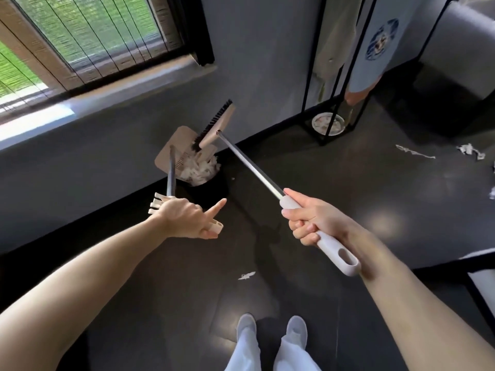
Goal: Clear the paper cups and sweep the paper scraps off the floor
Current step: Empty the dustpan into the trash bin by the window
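Note:
My left hand [184, 218] grips the top of the dustpan's grey handle, index finger pointing out. The beige dustpan [174, 145] is tipped over a black bin [203, 180] by the wall, and white paper scraps [198, 170] lie in the bin's mouth. My right hand [308, 218] grips the white handle of the broom. The broom's metal shaft runs up to its beige head with black bristles [214, 124], which is held against the dustpan above the bin. More paper scraps lie on the dark floor: one [246, 276] near my feet, others [413, 151] at the right.
A black metal rack [329, 103] stands against the wall with a round dish [328, 124] of scraps at its foot. A grey seat [460, 62] is at the far right. A window with blinds [88, 36] is on the left. My shoes [270, 328] stand on the dark floor.

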`<move>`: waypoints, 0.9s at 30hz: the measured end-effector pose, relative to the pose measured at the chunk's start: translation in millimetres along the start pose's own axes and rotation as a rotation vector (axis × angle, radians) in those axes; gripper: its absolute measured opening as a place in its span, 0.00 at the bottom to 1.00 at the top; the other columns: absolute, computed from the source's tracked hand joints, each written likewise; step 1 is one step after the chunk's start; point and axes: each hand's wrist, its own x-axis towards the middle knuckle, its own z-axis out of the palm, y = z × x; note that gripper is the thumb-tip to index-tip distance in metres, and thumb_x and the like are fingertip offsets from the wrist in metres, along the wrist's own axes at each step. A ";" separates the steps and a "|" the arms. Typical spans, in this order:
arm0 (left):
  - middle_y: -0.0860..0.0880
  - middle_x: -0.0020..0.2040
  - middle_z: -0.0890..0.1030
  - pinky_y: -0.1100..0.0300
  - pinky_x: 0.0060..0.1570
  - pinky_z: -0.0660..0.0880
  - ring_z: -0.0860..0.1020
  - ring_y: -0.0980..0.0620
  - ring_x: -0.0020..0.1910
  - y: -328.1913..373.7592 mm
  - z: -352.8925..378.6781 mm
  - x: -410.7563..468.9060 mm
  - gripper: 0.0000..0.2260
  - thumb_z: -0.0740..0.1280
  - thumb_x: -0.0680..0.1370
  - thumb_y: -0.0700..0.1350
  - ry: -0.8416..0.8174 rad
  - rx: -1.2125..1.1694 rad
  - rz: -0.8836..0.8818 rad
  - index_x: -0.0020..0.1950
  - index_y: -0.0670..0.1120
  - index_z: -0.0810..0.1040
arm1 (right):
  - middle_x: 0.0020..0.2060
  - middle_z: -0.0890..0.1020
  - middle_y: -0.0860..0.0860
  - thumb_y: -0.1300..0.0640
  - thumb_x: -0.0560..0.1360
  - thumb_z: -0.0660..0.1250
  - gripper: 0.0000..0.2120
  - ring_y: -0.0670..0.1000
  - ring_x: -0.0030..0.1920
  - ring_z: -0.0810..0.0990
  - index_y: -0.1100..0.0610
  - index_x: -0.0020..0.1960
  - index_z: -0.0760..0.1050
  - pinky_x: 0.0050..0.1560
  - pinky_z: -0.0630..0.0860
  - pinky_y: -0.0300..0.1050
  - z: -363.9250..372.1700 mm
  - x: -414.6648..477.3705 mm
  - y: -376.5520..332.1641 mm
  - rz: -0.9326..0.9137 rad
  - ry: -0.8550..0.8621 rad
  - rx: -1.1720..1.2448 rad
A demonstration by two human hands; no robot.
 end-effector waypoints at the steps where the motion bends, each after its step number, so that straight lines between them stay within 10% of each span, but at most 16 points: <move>1: 0.47 0.49 0.83 0.57 0.37 0.75 0.83 0.48 0.45 0.9 0.6 -3.3 0.38 0.45 0.78 0.69 0.000 0.007 0.021 0.78 0.48 0.35 | 0.27 0.66 0.50 0.65 0.80 0.59 0.31 0.41 0.19 0.62 0.47 0.78 0.54 0.17 0.62 0.32 0.3 -0.5 1.9 0.001 -0.005 0.005; 13: 0.50 0.44 0.82 0.60 0.27 0.62 0.83 0.52 0.41 5.6 2.9 -22.9 0.37 0.43 0.78 0.69 0.092 0.119 0.027 0.74 0.46 0.34 | 0.26 0.65 0.50 0.65 0.80 0.59 0.29 0.40 0.19 0.62 0.47 0.77 0.56 0.16 0.62 0.31 8.2 1.4 3.3 -0.019 -0.046 0.143; 27: 0.50 0.44 0.82 0.60 0.31 0.70 0.83 0.53 0.40 1.3 -3.1 -6.1 0.38 0.43 0.77 0.70 0.073 0.081 0.032 0.73 0.46 0.30 | 0.25 0.66 0.50 0.65 0.80 0.58 0.29 0.41 0.17 0.63 0.48 0.77 0.56 0.16 0.62 0.30 -14.2 9.4 31.7 0.050 0.038 0.273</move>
